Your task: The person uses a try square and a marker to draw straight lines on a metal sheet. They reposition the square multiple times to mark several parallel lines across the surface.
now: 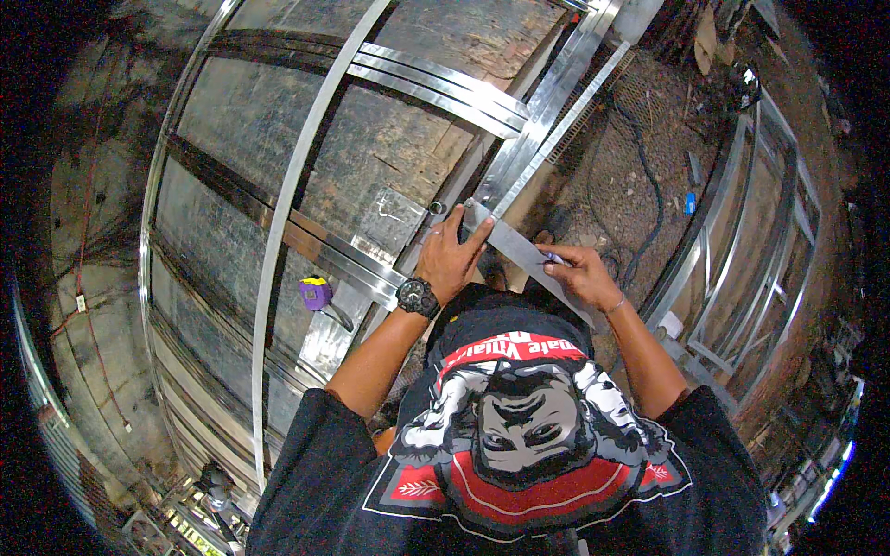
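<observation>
A flat grey metal bar (pixel 528 252) runs slantwise in front of my body. My left hand (pixel 449 255) grips its upper left end beside the shiny metal tubing (pixel 524 157), thumb and fingertips pressed on it. My right hand (pixel 586 278) is closed around a slim marker (pixel 554 259), close to the bar's right edge. I cannot make out whether the marker's tip touches the metal. The bar's lower end passes near my right wrist and shirt.
A metal frame (pixel 436 85) with crossbars lies over worn boards at the left. On it rests a purple and yellow tape measure (pixel 316 294). Another metal frame (pixel 742 241) stands at the right. A dark cable (pixel 656 185) and a small blue object (pixel 690 203) lie on the littered ground.
</observation>
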A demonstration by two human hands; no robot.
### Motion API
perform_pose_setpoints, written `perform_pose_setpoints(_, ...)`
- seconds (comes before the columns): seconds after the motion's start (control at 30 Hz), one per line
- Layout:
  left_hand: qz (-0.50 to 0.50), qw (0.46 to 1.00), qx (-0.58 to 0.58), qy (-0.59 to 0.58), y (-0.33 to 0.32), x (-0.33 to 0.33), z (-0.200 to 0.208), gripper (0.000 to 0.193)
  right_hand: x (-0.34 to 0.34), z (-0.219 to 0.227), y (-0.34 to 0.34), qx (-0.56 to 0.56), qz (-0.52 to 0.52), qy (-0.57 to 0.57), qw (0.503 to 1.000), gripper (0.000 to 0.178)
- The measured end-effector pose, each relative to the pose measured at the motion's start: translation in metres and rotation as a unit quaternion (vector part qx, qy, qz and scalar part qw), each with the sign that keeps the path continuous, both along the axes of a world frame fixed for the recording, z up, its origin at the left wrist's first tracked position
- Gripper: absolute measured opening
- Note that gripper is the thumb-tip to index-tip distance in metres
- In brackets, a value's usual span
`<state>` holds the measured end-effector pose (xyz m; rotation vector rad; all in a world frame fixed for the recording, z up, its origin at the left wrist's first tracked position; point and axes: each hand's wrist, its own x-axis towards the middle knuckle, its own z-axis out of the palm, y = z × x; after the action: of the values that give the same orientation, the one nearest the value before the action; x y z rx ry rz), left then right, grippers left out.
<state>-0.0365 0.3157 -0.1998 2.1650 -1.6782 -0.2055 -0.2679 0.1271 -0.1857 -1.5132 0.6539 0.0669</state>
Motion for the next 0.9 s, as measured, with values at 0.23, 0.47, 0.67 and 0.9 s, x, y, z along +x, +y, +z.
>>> perform_pose_setpoints(0.23, -0.002, 1.0, 0.018, -0.002, -0.003, 0.0, 0.004, 0.061, -0.001, -0.002, 0.0, -0.005, -0.001, 0.007, 1.0, 0.04)
perform_pose_setpoints(0.47, 0.002, 0.999, 0.038, 0.012, -0.004, -0.001, 0.003, 0.059, 0.002, 0.006, -0.001, 0.005, 0.0, 0.027, 1.0, 0.041)
perform_pose_setpoints(0.67, -0.002, 1.0, 0.016, 0.013, -0.003, -0.001, -0.002, 0.062, 0.003, 0.009, -0.001, 0.008, -0.004, 0.041, 0.999, 0.041)
perform_pose_setpoints(0.9, -0.021, 1.0, -0.02, -0.01, -0.002, 0.003, -0.011, 0.065, 0.001, -0.003, 0.0, 0.011, -0.004, 0.015, 1.0, 0.041)
